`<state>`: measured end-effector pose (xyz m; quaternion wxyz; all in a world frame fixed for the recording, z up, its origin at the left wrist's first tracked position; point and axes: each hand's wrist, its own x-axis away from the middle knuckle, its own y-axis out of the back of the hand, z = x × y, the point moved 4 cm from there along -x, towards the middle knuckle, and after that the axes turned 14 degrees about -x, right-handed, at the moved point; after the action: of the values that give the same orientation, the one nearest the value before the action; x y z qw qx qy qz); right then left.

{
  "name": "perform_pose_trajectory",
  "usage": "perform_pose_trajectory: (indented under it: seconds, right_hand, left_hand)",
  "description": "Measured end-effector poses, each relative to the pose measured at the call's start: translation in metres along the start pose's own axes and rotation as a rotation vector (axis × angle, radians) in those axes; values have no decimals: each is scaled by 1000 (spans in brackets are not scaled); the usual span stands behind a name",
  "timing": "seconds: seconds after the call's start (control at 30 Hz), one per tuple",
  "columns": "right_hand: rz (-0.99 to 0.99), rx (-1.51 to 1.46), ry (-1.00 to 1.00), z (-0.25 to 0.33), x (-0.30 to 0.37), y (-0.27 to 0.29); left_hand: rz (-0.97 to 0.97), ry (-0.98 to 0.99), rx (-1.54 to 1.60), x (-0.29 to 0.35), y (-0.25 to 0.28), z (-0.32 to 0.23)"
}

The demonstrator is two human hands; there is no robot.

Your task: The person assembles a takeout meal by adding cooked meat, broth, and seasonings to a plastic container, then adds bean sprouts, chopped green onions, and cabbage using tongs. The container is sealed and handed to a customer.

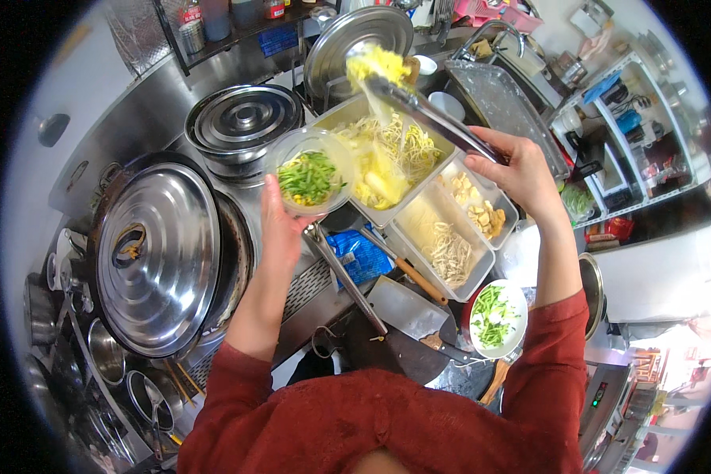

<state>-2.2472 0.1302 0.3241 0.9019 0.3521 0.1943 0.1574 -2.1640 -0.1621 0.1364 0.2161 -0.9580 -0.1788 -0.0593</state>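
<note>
The left hand cups a clear plastic bowl of green vegetables, its grip closed under the base, just beside the steel tray of sprouts. The right hand grips metal tongs clamped on yellow shreds above that tray. Trays and lidded pots crowd the worktop; a crumpled blue packet lies near the cleaver.
</note>
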Motion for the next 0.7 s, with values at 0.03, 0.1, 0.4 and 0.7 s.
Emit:
perform_pose_trajectory:
  seconds: [0.03,0.1,0.4,0.7]
  right_hand:
    - [-7,-28,-34,1,3,5]
    - [-37,-152,-6,6,10,8]
    - [306,324,-25,24,3,-31]
    - [367,549,77,33,-8,-27]
  left_hand:
    - [17,-3,5,-5,-9,1]
    - [37,2,26,-14,-26,4]
    - [103,-19,-28,-31,-58,9]
    - [152,-22,-134,-28,-55,8]
